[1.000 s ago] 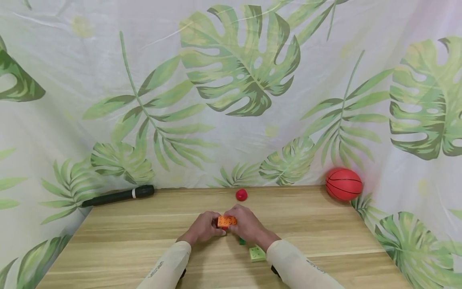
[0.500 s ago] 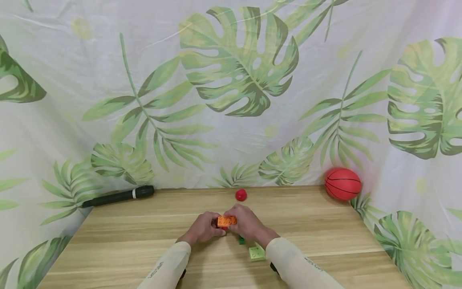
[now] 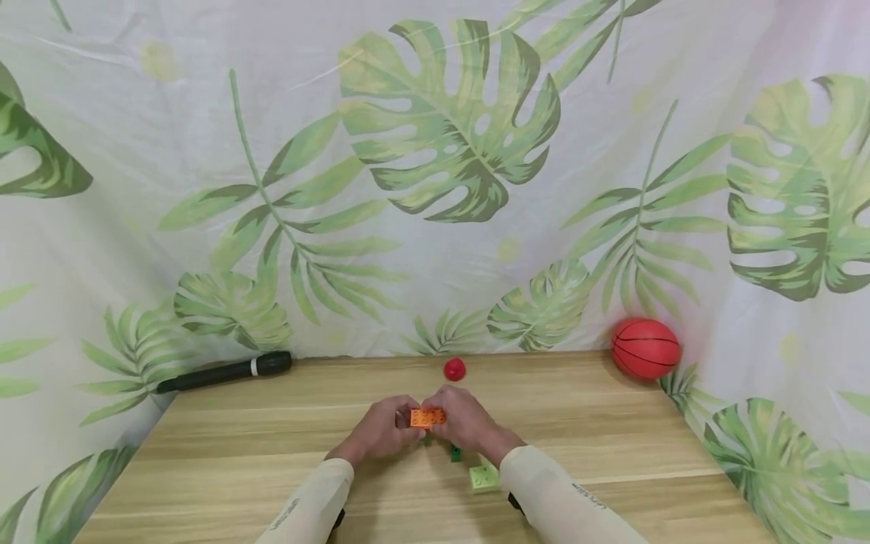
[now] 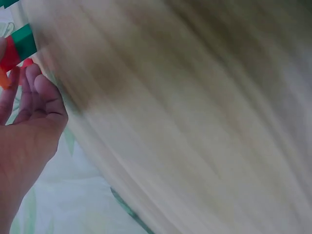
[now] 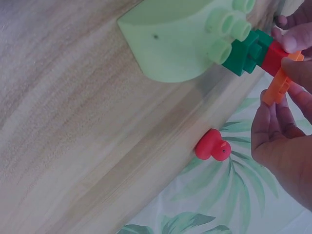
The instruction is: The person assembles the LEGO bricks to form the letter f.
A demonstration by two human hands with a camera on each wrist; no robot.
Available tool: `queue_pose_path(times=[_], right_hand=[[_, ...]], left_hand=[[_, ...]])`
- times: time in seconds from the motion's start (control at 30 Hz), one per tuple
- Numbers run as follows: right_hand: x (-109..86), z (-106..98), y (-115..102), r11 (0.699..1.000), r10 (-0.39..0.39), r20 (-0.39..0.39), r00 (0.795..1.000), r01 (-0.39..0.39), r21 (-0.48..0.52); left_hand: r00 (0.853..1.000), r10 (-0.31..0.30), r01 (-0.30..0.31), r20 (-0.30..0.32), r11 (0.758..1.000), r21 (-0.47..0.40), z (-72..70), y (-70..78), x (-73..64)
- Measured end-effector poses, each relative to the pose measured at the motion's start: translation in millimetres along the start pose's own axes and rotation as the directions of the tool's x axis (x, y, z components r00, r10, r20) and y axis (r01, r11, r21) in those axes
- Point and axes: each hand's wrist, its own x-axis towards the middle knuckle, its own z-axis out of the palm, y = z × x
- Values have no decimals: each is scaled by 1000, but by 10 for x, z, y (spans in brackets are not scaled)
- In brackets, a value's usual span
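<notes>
Both hands meet over a small stack of toy bricks near the table's middle. My right hand (image 3: 469, 423) pinches the orange toy brick (image 3: 427, 418) on top. Below it is a red toy brick (image 5: 274, 57), which my left hand (image 3: 381, 432) holds; its thumb lies on the red brick in the right wrist view. A green toy brick (image 4: 24, 42) adjoins the red one. Another green toy brick (image 3: 455, 453) stands near the right hand. Closer to me lies a light green block with studs (image 3: 484, 478), rounded on one side in the right wrist view.
A red toy duck (image 5: 210, 145) sits near the table's back edge. At the back right is a red ball with black lines (image 3: 646, 348). A black stick-like object with a white band (image 3: 224, 372) lies at the back left. Leaf-patterned cloth (image 3: 448, 257) hangs behind the wooden table (image 3: 272, 446).
The left hand has shifted slightly, and a bit of green now shows under the orange brick where red was seen. The right hand keeps its hold with barely any movement.
</notes>
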Motion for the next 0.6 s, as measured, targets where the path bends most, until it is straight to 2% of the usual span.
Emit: queue_pose_path(times=[0.13,0.4,0.6], right_hand=[[1,6,7,1000,3,-7,1000,-3,9],[15,17,4,1000,8,10,1000,-8,13],[-6,19,5,1000,-2,-11,1000,2,-1]], left_hand=[[999,16,-16,-35,1000,-19,-38,9,-31],[999,-20,18,-36,999,-42,-46,-13,-14],[999,-4,1,-39,999,-54,-50,-43,15]])
